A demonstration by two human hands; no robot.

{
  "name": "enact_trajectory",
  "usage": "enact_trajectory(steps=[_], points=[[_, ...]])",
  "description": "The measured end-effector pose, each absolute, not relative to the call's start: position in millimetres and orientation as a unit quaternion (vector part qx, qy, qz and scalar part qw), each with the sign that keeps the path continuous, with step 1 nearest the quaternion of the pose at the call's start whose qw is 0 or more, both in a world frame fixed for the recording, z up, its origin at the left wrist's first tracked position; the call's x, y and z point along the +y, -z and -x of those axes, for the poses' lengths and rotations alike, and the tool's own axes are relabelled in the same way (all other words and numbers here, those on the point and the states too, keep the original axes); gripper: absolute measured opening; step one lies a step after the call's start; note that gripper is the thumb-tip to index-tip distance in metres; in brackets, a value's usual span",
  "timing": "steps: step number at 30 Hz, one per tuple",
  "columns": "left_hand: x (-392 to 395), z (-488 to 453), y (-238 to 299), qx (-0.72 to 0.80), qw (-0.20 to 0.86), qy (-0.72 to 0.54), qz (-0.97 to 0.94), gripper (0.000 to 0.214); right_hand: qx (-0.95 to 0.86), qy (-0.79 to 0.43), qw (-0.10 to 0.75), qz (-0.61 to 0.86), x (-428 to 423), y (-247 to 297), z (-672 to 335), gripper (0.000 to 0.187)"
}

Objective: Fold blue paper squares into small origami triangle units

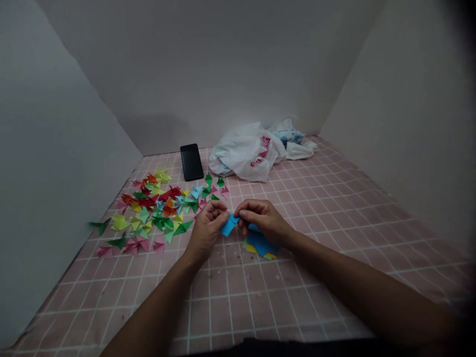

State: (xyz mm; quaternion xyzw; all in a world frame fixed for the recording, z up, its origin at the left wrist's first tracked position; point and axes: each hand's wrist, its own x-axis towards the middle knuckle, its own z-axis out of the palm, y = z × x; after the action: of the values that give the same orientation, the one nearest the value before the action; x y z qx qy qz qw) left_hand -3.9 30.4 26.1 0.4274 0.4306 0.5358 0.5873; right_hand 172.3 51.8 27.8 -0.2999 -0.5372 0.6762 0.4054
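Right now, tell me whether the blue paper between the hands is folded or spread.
Folded: the blue paper shows a layered flap near its top and looks smaller than the blue sheet lying nearby.

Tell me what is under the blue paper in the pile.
Yellow paper and pale green paper stick out beneath the blue paper. The rest is covered, so the number of sheets cannot be told. The right hand hides part of the pile.

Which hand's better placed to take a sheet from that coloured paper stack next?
Probably the right hand: it's nearer the stack of blue, yellow and green paper, partly covering it in view. The left hand is farther off, and both hold the small folded blue paper.
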Motion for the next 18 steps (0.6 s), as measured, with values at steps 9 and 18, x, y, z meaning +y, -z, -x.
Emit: enact_trajectory(steps=[9, 18], points=[[27.6, 0.9, -33.5, 0.448, 0.542, -0.511, -0.494, 0.028, -0.555, -0.686, 0.341, 0.325, 54.2, -24.3, -170.9, 0.027], [27.9, 0.5, -29.4, 0.441, 0.576, -0.508, -0.464, 0.032, -0.513, -0.717, 0.321, 0.346, 51.1, -25.3, -169.4, 0.036]])
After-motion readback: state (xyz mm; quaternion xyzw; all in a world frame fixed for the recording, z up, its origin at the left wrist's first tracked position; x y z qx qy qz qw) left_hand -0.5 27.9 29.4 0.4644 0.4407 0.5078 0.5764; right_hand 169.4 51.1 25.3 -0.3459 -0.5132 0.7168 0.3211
